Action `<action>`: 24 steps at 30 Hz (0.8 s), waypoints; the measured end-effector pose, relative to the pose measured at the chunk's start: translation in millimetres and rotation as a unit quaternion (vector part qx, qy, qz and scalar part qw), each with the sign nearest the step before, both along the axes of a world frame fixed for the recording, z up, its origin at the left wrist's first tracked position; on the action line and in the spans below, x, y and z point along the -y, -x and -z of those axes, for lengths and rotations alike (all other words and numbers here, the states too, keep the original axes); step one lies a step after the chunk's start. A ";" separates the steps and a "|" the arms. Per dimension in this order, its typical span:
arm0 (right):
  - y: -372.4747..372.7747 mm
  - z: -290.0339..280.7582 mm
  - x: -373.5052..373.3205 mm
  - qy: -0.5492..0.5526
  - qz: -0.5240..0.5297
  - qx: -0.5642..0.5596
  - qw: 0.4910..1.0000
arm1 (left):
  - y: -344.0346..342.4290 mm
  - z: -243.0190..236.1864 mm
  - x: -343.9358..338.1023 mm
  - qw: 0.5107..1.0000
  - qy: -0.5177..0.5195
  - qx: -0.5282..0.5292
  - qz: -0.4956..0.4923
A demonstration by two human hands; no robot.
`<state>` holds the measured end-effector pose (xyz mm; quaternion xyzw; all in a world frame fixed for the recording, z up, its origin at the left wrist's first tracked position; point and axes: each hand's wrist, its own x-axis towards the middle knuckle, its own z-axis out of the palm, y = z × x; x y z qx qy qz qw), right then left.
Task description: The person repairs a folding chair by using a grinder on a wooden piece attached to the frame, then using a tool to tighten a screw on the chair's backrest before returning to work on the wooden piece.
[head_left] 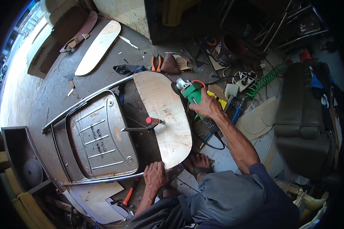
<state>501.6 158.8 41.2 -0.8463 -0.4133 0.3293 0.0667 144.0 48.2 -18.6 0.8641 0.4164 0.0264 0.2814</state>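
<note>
My right hand (208,106) is wrapped round a green angle grinder (192,92). Its dark disc (176,88) is at the curved right edge of a pale plywood board (166,114), touching or very close. The board lies across one end of a folding chair's metal frame (99,88), with an F-clamp with a red handle (153,121) on it. Down at the near corner of the board, my left hand (154,176) has its fingers curled over the frame's tube beside the board. What its fingertips press on is hidden.
Another rounded plywood board (99,47) lies at the far left. Orange-handled pliers (156,63) and scraps are beyond the chair. An orange-handled tool (130,192) lies near my left forearm. Cables, a power strip (242,81) and a green coiled hose (265,82) spread to the right beside dark cushions (300,126).
</note>
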 end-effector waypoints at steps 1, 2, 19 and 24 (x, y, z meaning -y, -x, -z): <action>1.4 2.0 7.3 -0.001 0.003 0.001 1.000 | 1.6 -0.1 0.6 1.000 -0.001 -0.001 -0.002; 2.5 -0.1 17.1 0.012 0.016 0.006 1.000 | 0.7 1.0 1.6 1.000 -0.002 0.000 -0.002; 29.1 34.2 66.1 -0.068 0.066 0.029 0.995 | 0.7 3.0 0.2 1.000 0.002 -0.022 0.005; 29.0 28.6 67.7 -0.093 0.074 0.021 0.993 | -3.1 2.1 -0.4 1.000 0.010 -0.011 0.013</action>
